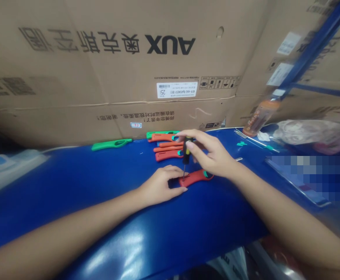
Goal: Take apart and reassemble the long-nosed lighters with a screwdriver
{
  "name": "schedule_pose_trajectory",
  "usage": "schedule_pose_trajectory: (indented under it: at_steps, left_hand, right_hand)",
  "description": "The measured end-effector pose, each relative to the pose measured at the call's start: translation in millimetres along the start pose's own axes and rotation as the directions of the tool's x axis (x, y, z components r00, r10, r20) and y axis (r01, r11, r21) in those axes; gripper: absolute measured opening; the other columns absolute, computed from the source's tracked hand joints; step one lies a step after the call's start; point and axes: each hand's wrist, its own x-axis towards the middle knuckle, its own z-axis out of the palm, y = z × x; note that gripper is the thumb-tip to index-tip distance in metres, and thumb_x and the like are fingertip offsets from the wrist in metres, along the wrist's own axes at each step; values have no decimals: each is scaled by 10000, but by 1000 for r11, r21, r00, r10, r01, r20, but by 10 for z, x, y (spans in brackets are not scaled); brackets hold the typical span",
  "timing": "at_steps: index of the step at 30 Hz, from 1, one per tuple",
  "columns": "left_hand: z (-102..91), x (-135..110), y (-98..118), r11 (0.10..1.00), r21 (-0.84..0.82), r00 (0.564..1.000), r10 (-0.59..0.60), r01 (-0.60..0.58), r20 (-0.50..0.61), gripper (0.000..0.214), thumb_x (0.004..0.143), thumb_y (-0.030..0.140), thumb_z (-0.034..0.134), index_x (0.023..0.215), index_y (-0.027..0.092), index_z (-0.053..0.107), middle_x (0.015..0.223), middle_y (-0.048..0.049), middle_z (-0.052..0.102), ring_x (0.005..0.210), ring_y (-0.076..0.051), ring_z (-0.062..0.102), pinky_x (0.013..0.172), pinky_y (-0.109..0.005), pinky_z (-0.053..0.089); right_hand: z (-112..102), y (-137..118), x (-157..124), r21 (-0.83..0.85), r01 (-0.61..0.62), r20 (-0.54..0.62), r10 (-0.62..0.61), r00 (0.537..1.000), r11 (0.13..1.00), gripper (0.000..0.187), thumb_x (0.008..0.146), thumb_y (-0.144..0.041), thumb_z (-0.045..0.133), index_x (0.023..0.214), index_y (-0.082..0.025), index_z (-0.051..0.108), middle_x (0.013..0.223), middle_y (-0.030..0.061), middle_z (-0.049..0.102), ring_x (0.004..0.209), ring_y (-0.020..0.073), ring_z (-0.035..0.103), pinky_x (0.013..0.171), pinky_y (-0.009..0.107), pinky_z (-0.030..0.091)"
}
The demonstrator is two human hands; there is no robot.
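An orange-red lighter-shaped plastic casing [195, 177] lies on the blue table [100, 182]. My left hand [161, 186] presses down on its left end, fingers curled around it. My right hand [212, 155] pinches a small screwdriver [185, 157] with a black and yellow handle, held upright with its tip on the casing's left part.
Behind the hands lies a pile of several orange casings [168, 149] and green ones [111, 144]. Large cardboard boxes [146, 58] wall off the back. An orange bottle [258, 118], plastic bags [306, 132] and a flat tray [300, 179] sit at the right.
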Motion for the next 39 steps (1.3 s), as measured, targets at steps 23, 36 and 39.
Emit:
schedule_pose_trajectory:
  at_steps: [23,36,39]
  left_hand:
    - [-5,8,29,1000,26,1000,-7,7,-7,335,819,282,768,1130,167,726,1115,-90,747,1046,-231,688,972,-374,540]
    - [-7,3,32,999,41,1000,-14,14,-10,320,814,273,769,1112,163,730,1098,-97,742,1035,-241,689,962,-388,546]
    - [-1,4,23,1000,25,1000,-9,9,-3,323,825,285,761,1124,167,726,1108,-99,741,1041,-239,687,971,-393,542]
  right_hand:
    - [-98,-51,36,44,12,62,-15,998,999,296,1020,-295,490,1245,-195,653,932,43,707,604,91,596,575,229,507]
    - [-48,-72,35,-178,159,-108,-180,978,971,220,889,-374,706,1023,-201,731,916,66,711,794,167,647,700,288,538]
    - [-47,-74,32,-49,60,55,-58,997,997,308,1035,-305,444,1263,-226,635,1060,69,698,700,111,633,636,253,529]
